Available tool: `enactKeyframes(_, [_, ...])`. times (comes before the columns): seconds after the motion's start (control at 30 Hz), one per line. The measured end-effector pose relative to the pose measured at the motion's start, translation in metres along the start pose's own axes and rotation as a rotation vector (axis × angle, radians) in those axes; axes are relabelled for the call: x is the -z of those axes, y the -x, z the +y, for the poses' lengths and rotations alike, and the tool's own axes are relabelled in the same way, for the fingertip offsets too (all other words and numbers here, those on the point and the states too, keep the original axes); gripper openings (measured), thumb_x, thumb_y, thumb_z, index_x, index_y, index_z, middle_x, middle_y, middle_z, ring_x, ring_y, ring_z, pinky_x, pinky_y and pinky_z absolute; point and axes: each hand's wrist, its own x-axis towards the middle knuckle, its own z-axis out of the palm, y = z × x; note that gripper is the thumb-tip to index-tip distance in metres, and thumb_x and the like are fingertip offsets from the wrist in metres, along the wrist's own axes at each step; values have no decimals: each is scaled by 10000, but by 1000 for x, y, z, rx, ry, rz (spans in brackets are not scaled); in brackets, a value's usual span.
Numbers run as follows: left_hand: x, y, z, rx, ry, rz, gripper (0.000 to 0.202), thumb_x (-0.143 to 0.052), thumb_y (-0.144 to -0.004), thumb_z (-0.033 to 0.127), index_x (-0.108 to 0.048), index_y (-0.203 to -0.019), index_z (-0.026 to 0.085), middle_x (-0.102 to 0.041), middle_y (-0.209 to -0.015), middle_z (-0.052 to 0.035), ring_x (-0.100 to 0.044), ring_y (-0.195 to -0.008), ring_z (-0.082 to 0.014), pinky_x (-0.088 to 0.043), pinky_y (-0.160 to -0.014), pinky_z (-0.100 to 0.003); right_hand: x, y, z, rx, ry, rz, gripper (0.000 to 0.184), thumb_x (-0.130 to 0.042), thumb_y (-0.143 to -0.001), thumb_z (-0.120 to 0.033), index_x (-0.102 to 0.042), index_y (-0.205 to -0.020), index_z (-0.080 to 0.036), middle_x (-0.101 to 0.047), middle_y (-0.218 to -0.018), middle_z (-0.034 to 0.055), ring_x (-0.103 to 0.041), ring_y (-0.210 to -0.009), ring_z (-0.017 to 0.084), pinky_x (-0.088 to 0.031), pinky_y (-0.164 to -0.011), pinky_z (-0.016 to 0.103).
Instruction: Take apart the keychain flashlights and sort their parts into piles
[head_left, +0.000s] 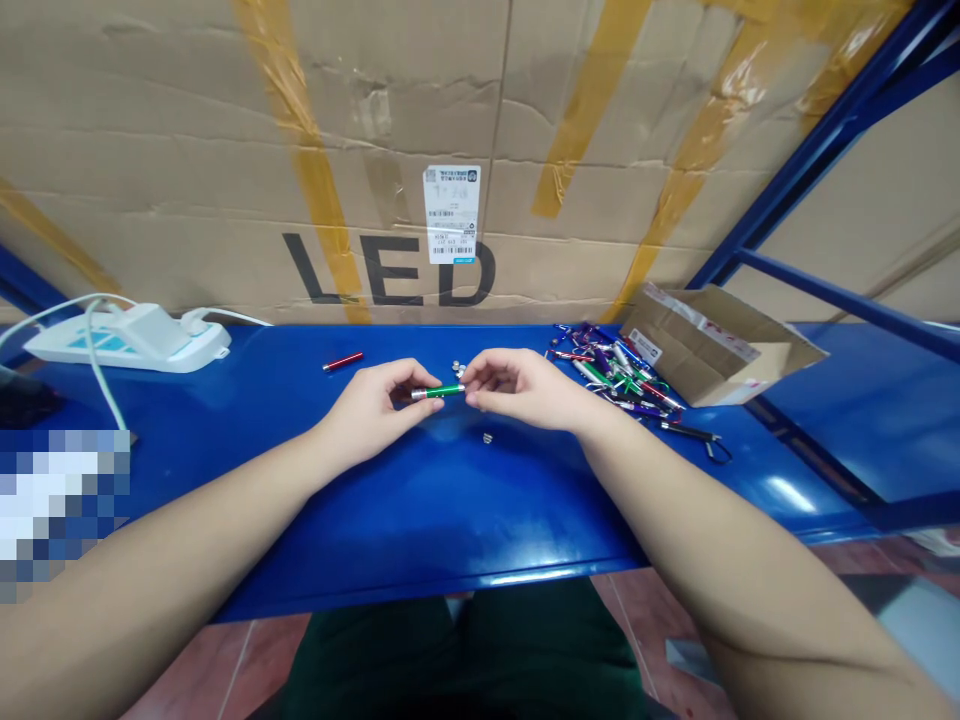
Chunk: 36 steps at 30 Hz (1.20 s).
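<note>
Handling of a slim green tube is going on just above the blue table, with the tube running nearly level from one side to the other. The left hand is gripping the tube between thumb and fingers, leaving a silvery end section showing. The right hand is curling its fingers and pinching with its tips at the opposite end; whether they are clasping the tube itself or some tiny part there is too fine to tell.

Judging by this pose, the step in hand is close work at the tube's right end, the left hand serving as holder and the right one doing the finger work. The next move is probably calling for a firm left grip, a tube kept in line, and a light, exact touch from the right fingertips, since a small part could easily be slipping away.

Small silvery pieces are lying just beyond the tube, and another silvery cluster is resting nearer the table's front edge. A red tube is lying beyond the left hand. Past the right hand, a pile of coloured tubes is spreading beside a cardboard box, with a black tube trailing a loop at its near side.
</note>
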Motion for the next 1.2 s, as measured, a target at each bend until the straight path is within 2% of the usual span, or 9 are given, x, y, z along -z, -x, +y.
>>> enactKeyframes(0.17, [-3, 0, 0, -54, 112, 55, 322, -828, -804, 445, -735, -956, 177, -732, -1030, -90, -709, -962, -240, -609, -882, -403, 3, 2, -2, 30, 348, -4, 130, -666, -910, -282, -723, -883, -168, -720, -792, 22, -632, -716, 148, -486, -701, 286])
enactKeyframes(0.27, [-5, -2, -3, 64, 262, 73, 336, -823, -794, 431, -665, -946, 177, -726, -1148, -110, -717, -1047, -256, -628, -915, -449, 19, 4, -1, 0, 506, 61, 122, -641, -919, -250, -728, -895, -167, -737, -809, 31, -644, -719, 154, -481, -714, 292])
enactKeyframes(0.37, [-2, -6, -5, 226, 382, 29, 355, -764, -820, 441, -551, -970, 200, -737, -1070, -85, -745, -997, -257, -652, -856, -473, 38, 6, 1, -87, 573, 94, 109, -640, -912, -231, -730, -910, -170, -747, -826, 36, -660, -733, 163, -489, -727, 297])
enactKeyframes(0.5, [18, -9, -8, 249, -63, -36, 382, -596, -903, 456, -562, -1194, 211, -719, -935, -63, -742, -842, -268, -635, -779, -476, 47, 9, -2, -165, 589, 30, 116, -669, -906, -265, -738, -910, -171, -746, -820, 40, -670, -736, 171, -492, -704, 296])
enactKeyframes(0.57, [32, -10, -10, 146, -501, -81, 425, -537, -920, 438, -618, -1268, 207, -739, -1014, -100, -729, -940, -318, -590, -865, -507, 42, 10, -5, -172, 543, -66, 165, -724, -887, -330, -744, -930, -172, -745, -811, 36, -671, -719, 166, -491, -676, 289])
enactKeyframes(0.67, [51, -11, -13, 91, -874, -122, 426, -452, -949, 426, -698, -1195, 180, -742, -1134, -147, -706, -1065, -358, -545, -911, -466, 27, 11, -11, -183, 476, -251, 268, -805, -836, -400, -744, -978, -180, -746, -811, 20, -673, -705, 155, -491, -653, 273])
enactKeyframes(0.9, [69, -10, -10, 345, -985, -234, 481, -614, -836, 430, -676, -1265, 222, -785, -965, -85, -724, -919, -359, -494, -725, -393, 3, 8, -20, -207, 577, -386, 67, -713, -878, -135, -713, -820, -169, -713, -758, -4, -638, -681, 120, -462, -670, 246])
enactKeyframes(1.07, [80, -14, -23, 372, -1020, -270, 349, -634, -788, 459, -736, -1041, 241, -786, -979, -107, -722, -898, -368, -484, -713, -400, 5, 3, -10, -184, 754, -268, 113, -683, -870, -73, -723, -839, -175, -691, -762, -2, -573, -657, 123, -421, -667, 265])
enactKeyframes(1.2, [88, -19, -42, 345, -1027, -199, 286, -625, -768, 441, -745, -940, 248, -778, -939, -113, -716, -868, -369, -491, -729, -418, 10, -1, 4, -45, 789, -173, 116, -717, -851, -59, -733, -893, -166, -670, -954, 45, -592, -770, 139, -447, -737, 271])
